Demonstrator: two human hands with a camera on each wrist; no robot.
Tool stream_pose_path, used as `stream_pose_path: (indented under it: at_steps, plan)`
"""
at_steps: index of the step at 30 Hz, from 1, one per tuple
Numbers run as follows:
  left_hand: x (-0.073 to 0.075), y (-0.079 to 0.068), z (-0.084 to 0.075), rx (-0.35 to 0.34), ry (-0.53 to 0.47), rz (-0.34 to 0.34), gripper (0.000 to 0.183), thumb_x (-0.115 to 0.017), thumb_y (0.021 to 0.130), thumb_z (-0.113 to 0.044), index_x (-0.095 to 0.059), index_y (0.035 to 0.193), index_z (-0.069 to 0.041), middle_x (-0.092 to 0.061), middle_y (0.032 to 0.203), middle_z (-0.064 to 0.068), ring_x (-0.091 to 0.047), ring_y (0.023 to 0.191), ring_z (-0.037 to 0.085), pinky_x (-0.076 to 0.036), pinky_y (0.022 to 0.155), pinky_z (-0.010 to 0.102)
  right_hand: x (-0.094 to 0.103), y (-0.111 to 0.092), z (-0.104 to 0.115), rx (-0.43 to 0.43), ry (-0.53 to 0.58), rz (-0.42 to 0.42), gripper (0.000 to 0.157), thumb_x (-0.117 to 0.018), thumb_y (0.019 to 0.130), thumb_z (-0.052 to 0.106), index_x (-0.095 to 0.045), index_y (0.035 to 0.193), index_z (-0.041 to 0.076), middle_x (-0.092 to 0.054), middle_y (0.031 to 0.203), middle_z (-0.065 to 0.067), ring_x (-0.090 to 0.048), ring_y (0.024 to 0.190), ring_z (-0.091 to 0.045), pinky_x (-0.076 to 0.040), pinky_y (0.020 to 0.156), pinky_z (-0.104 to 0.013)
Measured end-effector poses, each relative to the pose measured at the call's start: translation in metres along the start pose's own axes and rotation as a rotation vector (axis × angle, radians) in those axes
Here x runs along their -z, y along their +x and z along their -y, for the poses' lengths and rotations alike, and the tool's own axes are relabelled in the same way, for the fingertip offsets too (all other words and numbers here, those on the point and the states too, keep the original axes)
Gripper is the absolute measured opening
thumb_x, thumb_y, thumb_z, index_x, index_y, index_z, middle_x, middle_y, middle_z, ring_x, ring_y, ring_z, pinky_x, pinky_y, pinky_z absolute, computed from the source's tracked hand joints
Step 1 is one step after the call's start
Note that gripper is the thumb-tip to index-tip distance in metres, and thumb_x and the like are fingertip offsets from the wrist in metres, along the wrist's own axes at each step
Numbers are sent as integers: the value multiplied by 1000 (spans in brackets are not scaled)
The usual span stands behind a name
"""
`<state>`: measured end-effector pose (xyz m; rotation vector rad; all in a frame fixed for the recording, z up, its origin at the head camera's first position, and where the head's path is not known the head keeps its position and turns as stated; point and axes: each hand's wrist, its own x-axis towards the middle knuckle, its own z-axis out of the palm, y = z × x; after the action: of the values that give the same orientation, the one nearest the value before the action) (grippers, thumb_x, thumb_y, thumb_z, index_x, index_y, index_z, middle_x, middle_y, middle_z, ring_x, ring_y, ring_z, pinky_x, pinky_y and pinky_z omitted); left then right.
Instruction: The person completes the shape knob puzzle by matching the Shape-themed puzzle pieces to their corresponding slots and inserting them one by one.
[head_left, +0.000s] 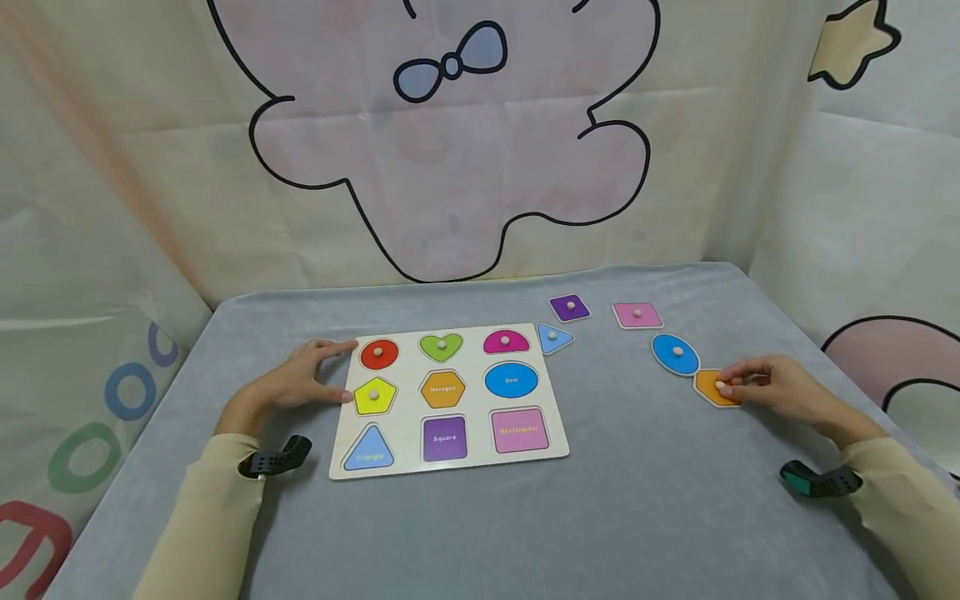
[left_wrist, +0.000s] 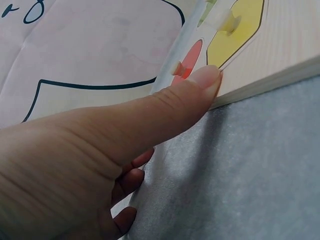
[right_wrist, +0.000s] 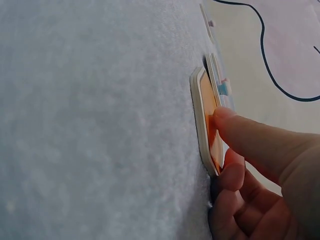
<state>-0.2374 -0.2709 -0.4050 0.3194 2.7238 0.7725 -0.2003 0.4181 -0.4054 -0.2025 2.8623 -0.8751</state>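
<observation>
A white wooden shape puzzle board [head_left: 405, 450] lies on the table. My left hand [head_left: 296, 379] rests at its left edge, thumb and index finger spread apart and touching the rim; in the left wrist view the thumb [left_wrist: 170, 107] presses beside the yellow pentagon [left_wrist: 237, 32]. Red circle [head_left: 378, 354], green heart [head_left: 440, 347] and magenta semicircle [head_left: 506, 341] pieces sit in their recesses. At the right, my right hand [head_left: 783, 396] pinches the knob of the orange hexagon piece [head_left: 708, 393], which is on or just above the cloth, near the blue oval piece [head_left: 675, 356].
Beyond the board's right edge lie the light blue triangle [head_left: 555, 338], the purple square piece [head_left: 568, 308] and the pink rectangle piece [head_left: 637, 316]. Grey cloth [head_left: 525, 533] covers the table. A printed curtain [head_left: 450, 167] hangs behind it.
</observation>
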Motion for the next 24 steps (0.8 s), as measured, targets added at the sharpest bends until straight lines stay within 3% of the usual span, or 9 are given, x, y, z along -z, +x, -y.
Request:
stream_pose_path:
  at_steps: [10, 18, 24]
  plan:
    - [1, 0, 1, 14, 8, 1, 98, -84, 80, -40, -32, 159, -15, -27, 156, 29, -26, 138, 49, -33, 110, 74, 1, 2, 2, 4, -30, 9, 24, -71, 96, 22, -74, 106, 0, -63, 87, 4, -49, 73, -4, -44, 61, -21]
    - [3, 0, 2, 17, 20, 9, 98, -84, 80, -41, -32, 159, -14, -28, 155, 29, -27, 137, 50, -33, 110, 74, 1, 2, 2, 45, -31, 22, 20, -72, 95, 19, -75, 103, 1, -67, 91, 5, -51, 79, 1, -47, 66, -19]
    - [0, 1, 3, 12, 16, 5, 98, -83, 80, -42, -32, 159, -16, -28, 156, 29, -27, 138, 49, -33, 110, 74, 4, -2, 3, 30, -13, 36, 21, -72, 95, 22, -75, 102, 3, -65, 89, 6, -51, 78, 0, -48, 64, -20]
